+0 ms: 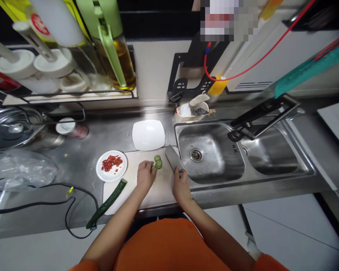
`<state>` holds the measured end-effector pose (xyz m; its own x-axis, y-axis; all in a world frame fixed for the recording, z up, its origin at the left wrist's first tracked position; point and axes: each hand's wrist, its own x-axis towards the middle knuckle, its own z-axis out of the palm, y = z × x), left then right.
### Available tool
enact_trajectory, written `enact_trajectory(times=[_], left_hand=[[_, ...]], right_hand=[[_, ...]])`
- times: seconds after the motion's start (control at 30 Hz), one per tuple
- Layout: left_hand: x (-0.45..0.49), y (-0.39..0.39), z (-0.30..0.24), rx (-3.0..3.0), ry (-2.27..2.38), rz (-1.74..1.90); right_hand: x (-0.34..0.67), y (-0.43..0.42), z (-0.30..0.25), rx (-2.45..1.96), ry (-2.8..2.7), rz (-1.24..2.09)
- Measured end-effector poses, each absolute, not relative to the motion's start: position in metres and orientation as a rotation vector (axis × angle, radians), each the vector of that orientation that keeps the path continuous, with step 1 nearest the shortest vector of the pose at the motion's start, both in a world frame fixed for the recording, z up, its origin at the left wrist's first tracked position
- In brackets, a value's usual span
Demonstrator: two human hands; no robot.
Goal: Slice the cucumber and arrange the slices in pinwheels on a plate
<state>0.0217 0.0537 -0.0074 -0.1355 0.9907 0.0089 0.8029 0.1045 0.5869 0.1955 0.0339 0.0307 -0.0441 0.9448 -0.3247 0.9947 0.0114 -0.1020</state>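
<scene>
My left hand [145,175] rests on the white cutting board [155,194], its fingertips pinched on cucumber pieces [158,162] lying near the board's far edge. My right hand [181,185] is closed round the handle of a cleaver [173,158], whose broad blade lies just right of the cucumber pieces, pointing away from me. The rest of the long cucumber [107,203] lies slantwise over the board's left edge, apart from both hands.
A small round plate of chopped red chilli [112,165] sits left of the board; an empty square white plate [148,134] behind it. A double steel sink [211,154] with a black tap [260,118] lies right. Pot lid, can, plastic bag and black cables lie left.
</scene>
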Motion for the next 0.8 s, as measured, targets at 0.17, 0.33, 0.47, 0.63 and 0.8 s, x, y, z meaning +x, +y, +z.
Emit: enact_trajectory(times=[0.17, 0.33, 0.47, 0.63, 0.8], left_hand=[[0.018, 0.055, -0.007, 1.692, 1.945, 0.608], [0.017, 0.055, -0.002, 1.651, 1.934, 0.538], [0.015, 0.055, 0.001, 1.669, 1.976, 0.467], [0.011, 0.053, 0.002, 1.671, 2.035, 0.428], [0.01, 0.05, 0.011, 1.521, 1.949, 0.468]], right_hand=[[0.195, 0.036, 0.025, 2.071, 2.124, -0.465], [0.196, 0.036, 0.025, 2.058, 2.138, -0.456], [0.197, 0.037, 0.026, 2.051, 2.143, -0.474], [0.2, 0.036, 0.022, 2.076, 2.178, -0.478], [0.202, 0.036, 0.03, 2.098, 2.161, -0.507]])
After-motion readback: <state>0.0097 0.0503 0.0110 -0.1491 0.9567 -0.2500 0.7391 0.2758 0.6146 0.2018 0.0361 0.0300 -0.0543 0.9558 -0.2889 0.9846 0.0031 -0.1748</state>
